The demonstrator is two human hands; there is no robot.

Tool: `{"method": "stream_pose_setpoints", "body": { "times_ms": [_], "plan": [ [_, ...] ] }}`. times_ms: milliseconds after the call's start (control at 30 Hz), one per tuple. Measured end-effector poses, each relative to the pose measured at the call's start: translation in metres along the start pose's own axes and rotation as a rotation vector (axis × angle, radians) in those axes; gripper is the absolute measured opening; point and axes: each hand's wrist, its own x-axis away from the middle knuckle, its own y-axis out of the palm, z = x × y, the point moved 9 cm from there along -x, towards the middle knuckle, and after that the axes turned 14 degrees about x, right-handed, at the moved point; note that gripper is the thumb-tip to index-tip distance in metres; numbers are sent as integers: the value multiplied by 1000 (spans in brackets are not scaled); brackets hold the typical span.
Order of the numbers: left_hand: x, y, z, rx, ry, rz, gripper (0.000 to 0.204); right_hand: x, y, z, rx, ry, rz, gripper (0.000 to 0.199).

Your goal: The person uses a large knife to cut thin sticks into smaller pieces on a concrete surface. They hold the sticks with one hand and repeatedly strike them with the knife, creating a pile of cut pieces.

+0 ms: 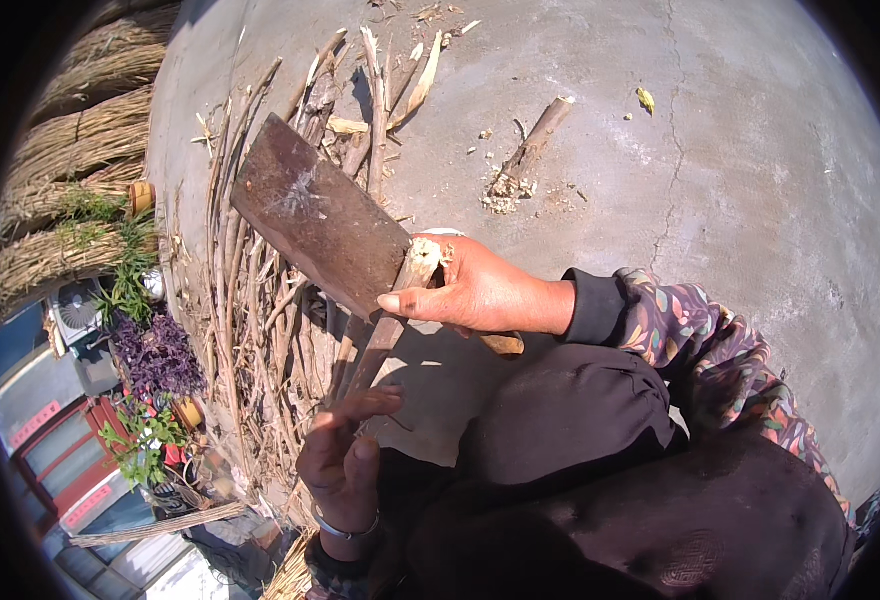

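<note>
My right hand [485,288] is closed round a cleaver and a stick together. The cleaver's broad, dark, worn blade [325,220] points up and to the left, and the end of its wooden handle [503,344] shows below my palm. My thumb presses on the stick [388,333], whose pale, chopped end is at the top, beside the blade. The stick slants down toward my left hand [345,465], which is half curled with thumb and fingers apart. No grip on the stick shows there. A bracelet [345,532] circles my left wrist.
A heap of cut branches [250,300] lies to the left on the concrete floor [760,200]. A short chopped log [532,150] rests ahead among wood chips. Bundled dry stalks [80,140], potted plants [140,430] and a building line the far left. My dark-clad knees [570,420] are close below.
</note>
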Motion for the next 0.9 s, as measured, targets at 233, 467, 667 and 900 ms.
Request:
{"method": "stream_pose_setpoints", "body": {
  "times_ms": [233,467,667,900],
  "plan": [
    [-61,16,-31,-633,112,-155,33,5,8,-6,90,-281,38,42],
    [-56,24,-49,-762,267,-158,43,4,1,-1,307,-183,76,46],
    [-58,7,-56,-597,258,-24,42,3,-6,-3,418,-141,107,55],
    [-66,-45,-24,-544,204,160,37,13,-41,-54,652,-331,419,27]
  ]
}}
